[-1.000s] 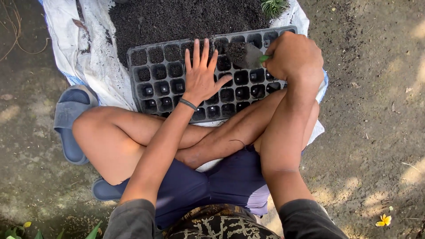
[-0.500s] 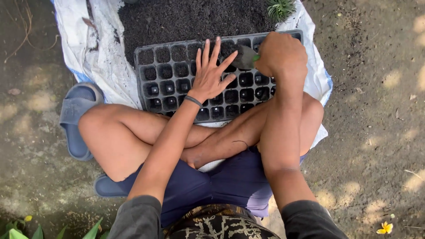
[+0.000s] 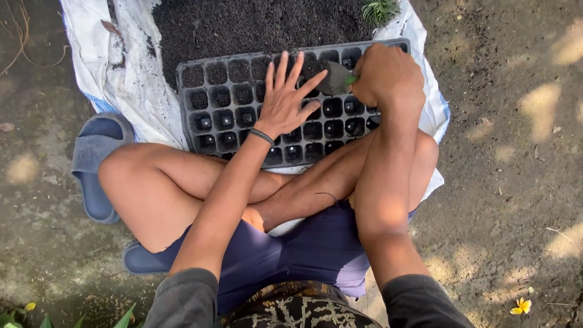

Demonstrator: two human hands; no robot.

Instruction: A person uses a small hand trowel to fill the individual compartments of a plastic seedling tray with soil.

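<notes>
1. A person is sitting cross-legged on the ground, and a black seed tray [image 3: 243, 103] with many small cups is lying in front of the legs
2. The tray is resting on a white sack [image 3: 130, 91], and a big pile of dark soil [image 3: 243, 24] is sitting on the sack just behind the tray
3. The left hand [image 3: 285, 103] is lying flat on the middle of the tray with its fingers spread wide, holding nothing, only pressing on the cups
4. The right hand [image 3: 385, 76] is closing tight around the green handle of a small trowel [image 3: 334, 78]
5. The trowel blade is pointing toward the left hand and is touching the top of the tray, with dark soil around it
6. Some cups in the back rows are looking filled or partly filled with soil, though I cannot tell how full they are
7. The cups in the front rows, near the legs, are looking empty, because the holes at the bottom are showing
8. So I am judging that the filling is only just starting, and most of the tray is waiting for soil
9. A blue slipper [image 3: 94, 164] is lying beside the person's knee, and a small green plant [image 3: 378, 9] is sitting at the far edge of the soil
</notes>
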